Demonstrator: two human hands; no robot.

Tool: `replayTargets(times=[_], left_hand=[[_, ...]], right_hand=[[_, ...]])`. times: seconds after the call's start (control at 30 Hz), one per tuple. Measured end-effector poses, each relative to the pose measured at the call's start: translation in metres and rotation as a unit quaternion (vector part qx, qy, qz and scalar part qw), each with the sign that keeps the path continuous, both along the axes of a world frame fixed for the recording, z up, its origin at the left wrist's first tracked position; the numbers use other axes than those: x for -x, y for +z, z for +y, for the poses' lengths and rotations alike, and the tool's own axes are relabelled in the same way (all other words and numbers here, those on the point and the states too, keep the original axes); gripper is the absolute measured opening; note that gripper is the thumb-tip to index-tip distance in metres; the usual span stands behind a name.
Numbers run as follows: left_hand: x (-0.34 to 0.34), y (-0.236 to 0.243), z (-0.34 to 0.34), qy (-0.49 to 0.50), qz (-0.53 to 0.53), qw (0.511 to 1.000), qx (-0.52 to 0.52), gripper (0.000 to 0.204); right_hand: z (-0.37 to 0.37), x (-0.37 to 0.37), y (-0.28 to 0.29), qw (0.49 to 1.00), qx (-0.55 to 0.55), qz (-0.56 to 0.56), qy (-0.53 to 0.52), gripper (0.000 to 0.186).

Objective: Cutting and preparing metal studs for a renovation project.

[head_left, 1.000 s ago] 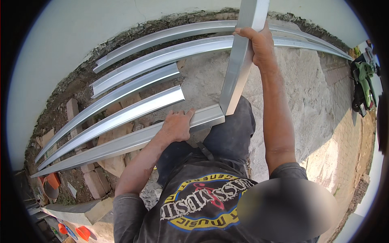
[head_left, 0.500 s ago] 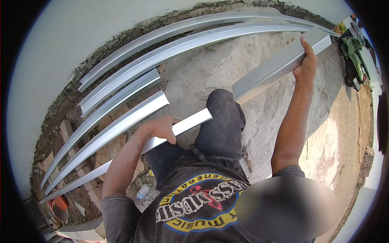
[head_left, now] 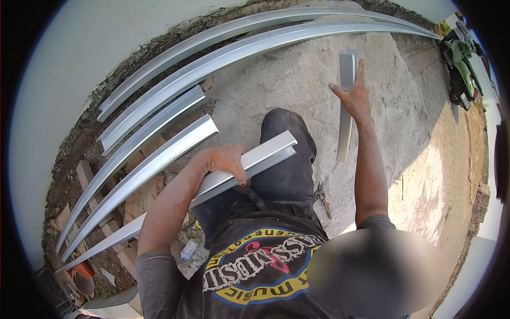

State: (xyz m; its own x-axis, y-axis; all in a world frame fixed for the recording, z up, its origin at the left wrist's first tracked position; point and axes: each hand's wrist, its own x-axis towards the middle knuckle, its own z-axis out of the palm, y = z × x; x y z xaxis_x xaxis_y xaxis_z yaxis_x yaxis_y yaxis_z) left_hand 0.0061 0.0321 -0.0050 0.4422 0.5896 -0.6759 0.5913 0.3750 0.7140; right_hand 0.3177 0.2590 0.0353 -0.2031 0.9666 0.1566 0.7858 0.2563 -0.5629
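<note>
A long silvery metal channel (head_left: 260, 152) slants across my lap, its cut end over my thigh. My left hand (head_left: 224, 161) is wrapped round it near that end, thumb on its upper face. Further off to the right, a short metal channel (head_left: 345, 143) appears to lie on the rough grey ground. Over its middle, my right hand (head_left: 355, 98) has thumb and forefinger spread to either side of the piece. The other fingers are hidden, and I cannot tell how much the hand touches it.
Two long channels (head_left: 223, 56) curve along the wall, with two more channels (head_left: 143, 181) nearer on the left. Bricks (head_left: 114, 231), an orange container (head_left: 82, 277) and a clear plastic bottle (head_left: 188, 250) sit low left. A green motorbike (head_left: 463, 69) stands far right.
My right hand has lowered the short channel leftward and turned it nearly straight ahead, its fingers now spread. The channel in my left hand has rolled, showing its open side, and shifted slightly right.
</note>
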Motion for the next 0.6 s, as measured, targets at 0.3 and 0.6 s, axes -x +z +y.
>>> replayTargets(times=[0.3, 0.6], left_hand=[[-0.05, -0.033, 0.088, 0.121, -0.233, 0.964, 0.043, 0.054], [-0.105, -0.084, 0.123, 0.13, -0.095, 0.978, -0.136, 0.045]], right_hand=[[-0.045, -0.079, -0.071, 0.996, 0.04, -0.042, -0.063, 0.124], [-0.05, -0.103, 0.036, 0.982, -0.07, 0.061, -0.164, 0.099]])
